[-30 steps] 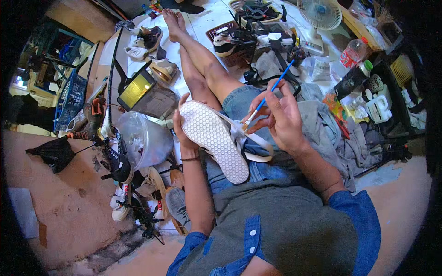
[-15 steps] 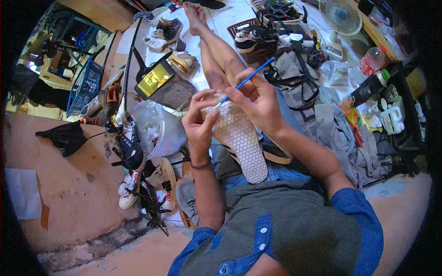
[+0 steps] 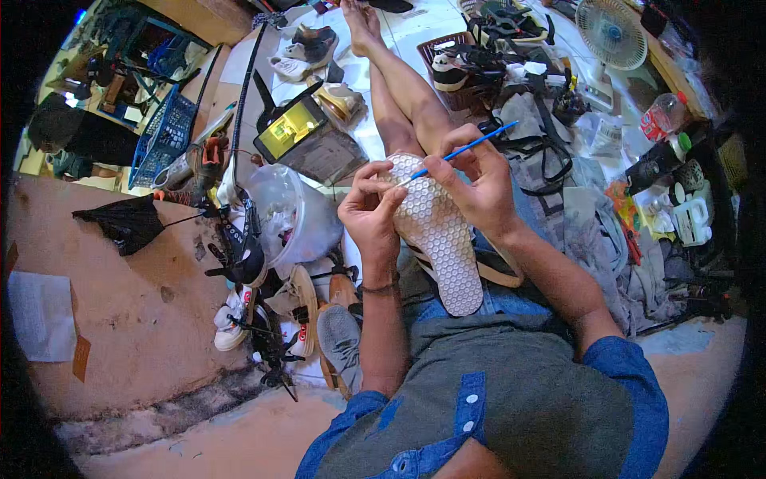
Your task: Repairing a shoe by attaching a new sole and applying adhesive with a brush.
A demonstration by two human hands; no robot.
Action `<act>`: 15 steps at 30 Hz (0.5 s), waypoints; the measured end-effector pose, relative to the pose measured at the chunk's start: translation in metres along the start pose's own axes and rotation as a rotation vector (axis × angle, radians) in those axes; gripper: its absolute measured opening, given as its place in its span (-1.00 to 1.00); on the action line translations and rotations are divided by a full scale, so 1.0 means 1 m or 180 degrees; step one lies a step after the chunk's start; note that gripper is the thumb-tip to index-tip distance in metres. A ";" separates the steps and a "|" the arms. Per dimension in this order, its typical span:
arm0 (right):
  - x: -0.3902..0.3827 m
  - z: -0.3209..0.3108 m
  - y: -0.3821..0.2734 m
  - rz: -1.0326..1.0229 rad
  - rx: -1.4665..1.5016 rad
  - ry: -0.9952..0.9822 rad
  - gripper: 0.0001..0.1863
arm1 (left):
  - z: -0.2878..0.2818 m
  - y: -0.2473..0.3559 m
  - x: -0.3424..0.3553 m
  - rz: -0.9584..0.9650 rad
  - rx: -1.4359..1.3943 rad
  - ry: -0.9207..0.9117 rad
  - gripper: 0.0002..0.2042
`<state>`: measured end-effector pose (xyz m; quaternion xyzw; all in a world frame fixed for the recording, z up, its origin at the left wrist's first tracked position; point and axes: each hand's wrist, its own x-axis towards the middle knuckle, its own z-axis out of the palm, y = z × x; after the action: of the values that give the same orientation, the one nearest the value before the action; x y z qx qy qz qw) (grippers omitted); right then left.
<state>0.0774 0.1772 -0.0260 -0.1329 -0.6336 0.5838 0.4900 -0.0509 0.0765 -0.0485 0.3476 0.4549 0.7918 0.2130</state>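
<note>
My left hand grips the upper end of a sandal, whose white honeycomb-textured sole faces up over my lap, with straps showing beneath and a tan strap along its right side. My right hand holds a slim blue paintbrush between curled fingers, its tip against the upper end of the sole beside my left fingertips. Exactly what the tip touches is too small to tell.
Around my legs lie several shoes, a clear tub, a dustpan-like container, a brown basket, grey cloths, bottles and a white fan. A blue crate stands at left.
The sandal has turned more upright, and both hands have moved to its upper end. The brush has come from beside the straps onto that end. The whole view has shifted slightly rightward.
</note>
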 end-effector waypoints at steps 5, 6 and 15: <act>-0.002 -0.005 -0.001 0.0095 0.0057 -0.0155 -0.78 | -0.001 -0.001 0.000 -0.0002 0.0000 0.0017 -0.78; -0.002 -0.005 -0.001 0.0094 0.0058 -0.0153 -0.78 | -0.002 -0.002 0.000 -0.0001 0.0001 0.0016 -0.78; -0.004 -0.006 -0.002 0.0001 0.0259 -0.0154 -0.79 | -0.008 -0.010 -0.002 0.0181 -0.0056 -0.0082 -0.72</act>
<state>0.0845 0.1773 -0.0271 -0.0989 -0.6210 0.6122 0.4794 -0.0552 0.0757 -0.0606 0.3686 0.4350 0.7970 0.1992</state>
